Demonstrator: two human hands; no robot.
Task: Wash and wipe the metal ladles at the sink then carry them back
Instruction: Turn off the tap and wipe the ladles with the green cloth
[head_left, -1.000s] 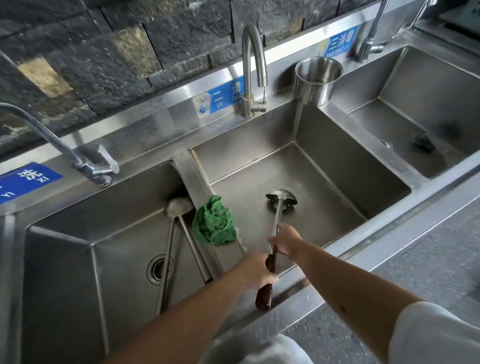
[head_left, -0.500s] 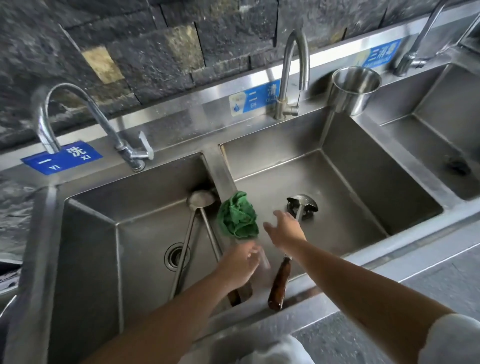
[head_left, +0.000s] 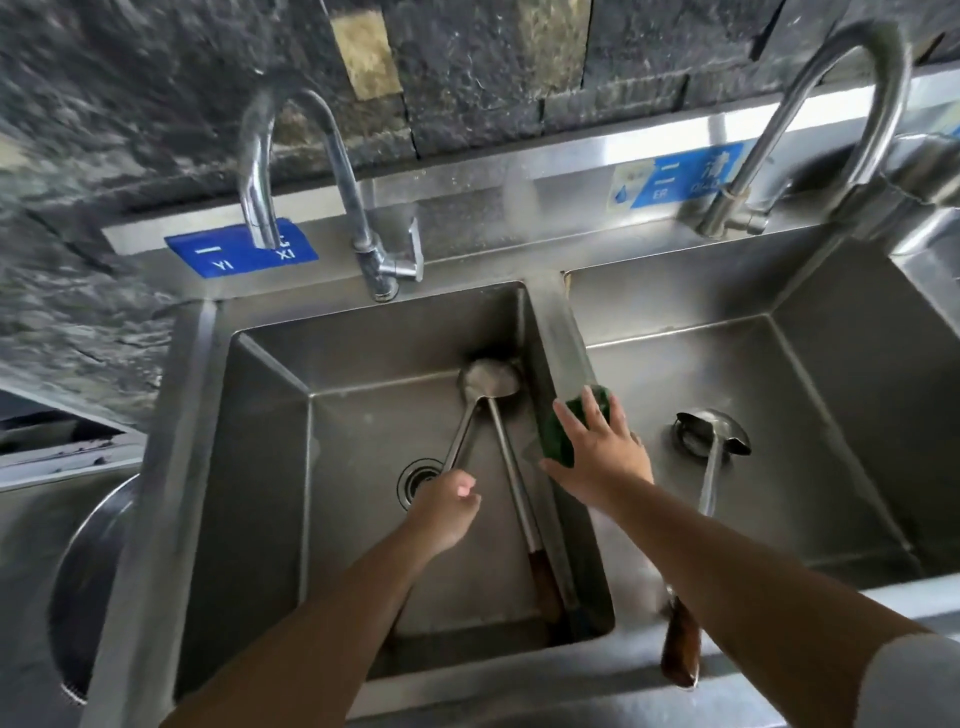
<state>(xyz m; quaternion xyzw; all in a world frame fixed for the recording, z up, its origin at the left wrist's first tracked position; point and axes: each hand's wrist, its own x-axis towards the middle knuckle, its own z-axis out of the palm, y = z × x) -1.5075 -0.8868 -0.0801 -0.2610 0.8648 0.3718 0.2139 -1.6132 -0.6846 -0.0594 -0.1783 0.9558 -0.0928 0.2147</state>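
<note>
Two ladles (head_left: 485, 410) in left basin (head_left: 270, 467), one ladle (head_left: 711, 457) right.

Right hand (head_left: 602, 457) rests on green cloth (head_left: 563, 428); left hand (head_left: 447, 512) grips ladle handle (head_left: 460, 441).

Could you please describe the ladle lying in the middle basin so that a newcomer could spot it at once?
Find the basin below the tall gooseneck tap, right of the divider where the right hand covers a green cloth. The ladle lies alone there, bowl over the drain, brown wooden grip on the front rim; its neighbours share the left basin.
</note>
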